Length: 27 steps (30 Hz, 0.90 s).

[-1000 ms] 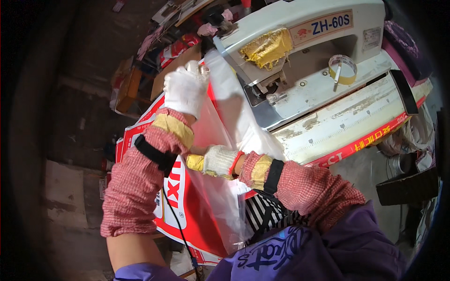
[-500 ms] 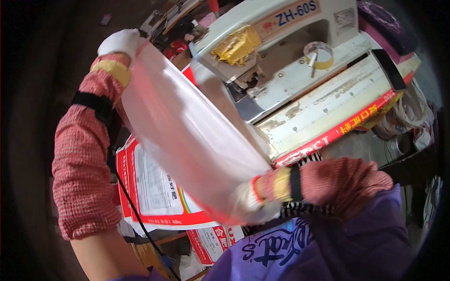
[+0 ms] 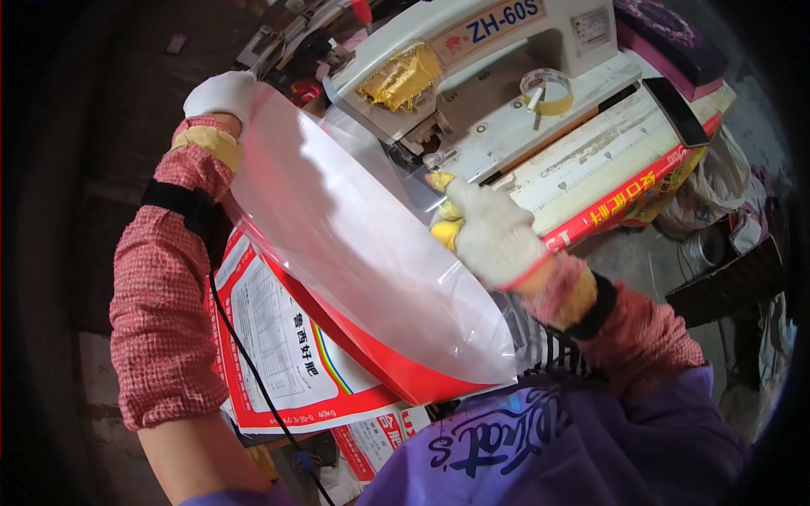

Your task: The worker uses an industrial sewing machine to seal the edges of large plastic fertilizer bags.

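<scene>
A large woven plastic bag (image 3: 337,219) gapes in front of me, its inside white and its outer side red. Clear plastic liner film (image 3: 371,139) shows along its far edge. In a white glove, my left hand (image 3: 221,94) is closed on the bag's far-left end; its fingertips are hidden. My right hand (image 3: 494,232), in a white glove with yellow fingertips, has bent fingers closed on the liner at the bag's far side. Just beyond those fingers is the head of a grey industrial sewing machine (image 3: 422,126), yellow cloth tied round it.
Printed red and white bags (image 3: 270,337) lie flat beneath the open one. On the machine bed sits a tape roll (image 3: 548,91) with a white stick. A ruled metal plate (image 3: 591,173) runs along the bed's front, edged by a red strip. A black cord (image 3: 240,346) hangs near my left arm.
My right hand has moved up and away from the bag's near-right end to its far side by the machine. The bag's mouth has spread wider. My left hand stays at its end.
</scene>
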Each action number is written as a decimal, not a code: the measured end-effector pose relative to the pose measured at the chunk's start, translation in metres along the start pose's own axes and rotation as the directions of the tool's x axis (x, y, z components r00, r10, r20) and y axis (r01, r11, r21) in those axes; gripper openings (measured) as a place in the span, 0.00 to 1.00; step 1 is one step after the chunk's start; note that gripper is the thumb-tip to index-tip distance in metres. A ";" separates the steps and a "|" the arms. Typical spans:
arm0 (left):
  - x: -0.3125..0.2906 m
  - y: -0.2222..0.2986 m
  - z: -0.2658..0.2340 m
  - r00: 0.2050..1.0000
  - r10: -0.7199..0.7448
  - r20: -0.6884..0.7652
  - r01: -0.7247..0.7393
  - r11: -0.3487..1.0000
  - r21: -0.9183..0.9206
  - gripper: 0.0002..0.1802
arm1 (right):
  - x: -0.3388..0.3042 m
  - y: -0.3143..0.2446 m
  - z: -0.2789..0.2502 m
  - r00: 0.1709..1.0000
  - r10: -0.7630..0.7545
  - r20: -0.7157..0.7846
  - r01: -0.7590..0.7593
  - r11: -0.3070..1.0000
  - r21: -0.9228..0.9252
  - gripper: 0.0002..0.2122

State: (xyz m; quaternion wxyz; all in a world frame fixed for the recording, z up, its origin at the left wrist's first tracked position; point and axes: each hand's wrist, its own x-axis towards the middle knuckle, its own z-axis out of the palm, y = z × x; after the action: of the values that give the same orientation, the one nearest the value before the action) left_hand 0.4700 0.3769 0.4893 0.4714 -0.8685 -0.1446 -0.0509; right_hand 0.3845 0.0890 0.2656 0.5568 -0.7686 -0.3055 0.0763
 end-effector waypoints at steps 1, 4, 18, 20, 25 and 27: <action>-0.002 0.001 0.000 1.000 0.000 -0.004 0.000 1.000 0.009 0.24 | -0.003 -0.004 0.005 1.000 -0.019 0.014 0.016 0.987 0.162 0.25; -0.005 0.004 0.004 1.000 -0.006 -0.014 0.005 1.000 -0.019 0.23 | -0.006 -0.010 0.013 0.893 0.245 0.377 -0.418 0.763 0.493 0.22; 0.008 0.035 0.030 0.995 -0.092 -0.036 0.087 0.988 -0.127 0.10 | -0.007 -0.040 0.082 0.967 -0.082 0.240 0.011 0.959 0.284 0.10; -0.012 0.102 0.083 0.964 -0.035 -0.262 -0.056 0.942 -0.330 0.12 | -0.032 -0.037 0.059 0.984 -0.118 0.131 0.090 0.976 0.201 0.07; -0.046 0.188 0.180 0.907 0.335 -0.256 -0.397 0.884 -0.249 0.16 | -0.098 0.052 -0.038 0.790 0.451 0.415 -0.494 0.869 -0.004 0.12; -0.051 0.193 0.188 0.848 0.325 -0.419 -0.487 0.788 -0.376 0.14 | -0.114 0.070 -0.044 0.803 0.404 0.439 -0.552 0.781 0.292 0.13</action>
State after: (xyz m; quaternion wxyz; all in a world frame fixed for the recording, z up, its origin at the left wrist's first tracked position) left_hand 0.4700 0.4236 0.2189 0.2641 -0.9450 0.1466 -0.1257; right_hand 0.3403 -0.0231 0.1931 0.6008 -0.6618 -0.1688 0.4154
